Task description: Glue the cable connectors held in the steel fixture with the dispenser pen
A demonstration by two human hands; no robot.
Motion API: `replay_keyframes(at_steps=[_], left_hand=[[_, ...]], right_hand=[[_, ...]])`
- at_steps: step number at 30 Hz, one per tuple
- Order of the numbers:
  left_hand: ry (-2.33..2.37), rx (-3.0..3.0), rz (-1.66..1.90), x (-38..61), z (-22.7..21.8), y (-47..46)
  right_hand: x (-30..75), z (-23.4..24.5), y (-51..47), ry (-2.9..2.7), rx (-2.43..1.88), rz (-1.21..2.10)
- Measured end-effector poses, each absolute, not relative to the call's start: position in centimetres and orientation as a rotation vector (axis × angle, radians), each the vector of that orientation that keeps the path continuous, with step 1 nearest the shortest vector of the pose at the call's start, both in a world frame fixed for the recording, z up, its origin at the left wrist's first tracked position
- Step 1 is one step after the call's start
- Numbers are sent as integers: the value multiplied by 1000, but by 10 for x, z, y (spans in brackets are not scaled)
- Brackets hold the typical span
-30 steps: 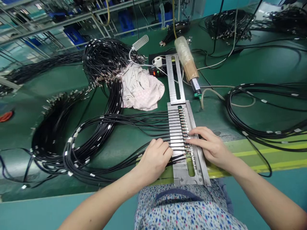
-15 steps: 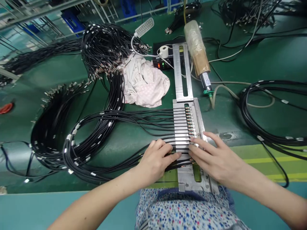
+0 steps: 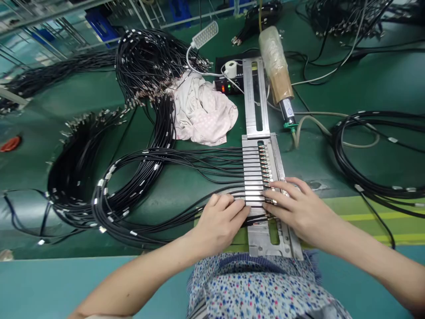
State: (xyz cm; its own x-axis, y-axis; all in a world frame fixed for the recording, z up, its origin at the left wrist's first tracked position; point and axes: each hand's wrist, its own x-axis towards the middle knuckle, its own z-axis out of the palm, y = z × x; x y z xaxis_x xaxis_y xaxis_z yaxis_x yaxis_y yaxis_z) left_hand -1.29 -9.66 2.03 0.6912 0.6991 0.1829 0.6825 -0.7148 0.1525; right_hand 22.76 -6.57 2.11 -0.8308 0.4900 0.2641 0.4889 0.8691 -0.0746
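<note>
Cables (image 3: 206, 161), thin and black with small metal connectors at their ends, ran from the left into a slotted metal fixture (image 3: 254, 170) lying on a wide green bench (image 3: 348, 93). Largest in view was that bench, covered with dark wire. Big coiled bundles of cable (image 3: 99, 195) lay at the left, and another loop of black cable (image 3: 365, 150) sat well apart at the right. A crumpled pale cloth (image 3: 204, 115) rested just beyond the fixture's left side, near a black power box (image 3: 232, 82) with small lit indicators and a little gooseneck lamp (image 3: 204, 34). A wrapped cylindrical tool (image 3: 277, 68) lay beside the fixture's long upper arm.

On the fixture, the farther slots each held a cable laid straight, connector tips lined up in a row (image 3: 264, 161). The nearest slots were under the hands, so whether they were filled could not be told for certain; judging by the row, most cables seemed seated and only the few nearest ones remained.

The left hand (image 3: 221, 221) lay flat, fingers loosely spread, pressing on the cables where they entered the near slots. The right hand (image 3: 300, 210) also rested open, fingertips on the connector ends at the fixture's near right edge. Neither hand gripped anything.
</note>
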Motion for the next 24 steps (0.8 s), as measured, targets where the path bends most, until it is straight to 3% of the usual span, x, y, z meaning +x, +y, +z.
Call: replay_keyframes(at_steps=[12,24], left_hand=[[1288,2336,228,-8,38,-96],[1279,2768,186,1,33,-92]], right_hand=[[250,-7,-87,-2301,-904,300],[240,21,-116,-2311,-872,572]])
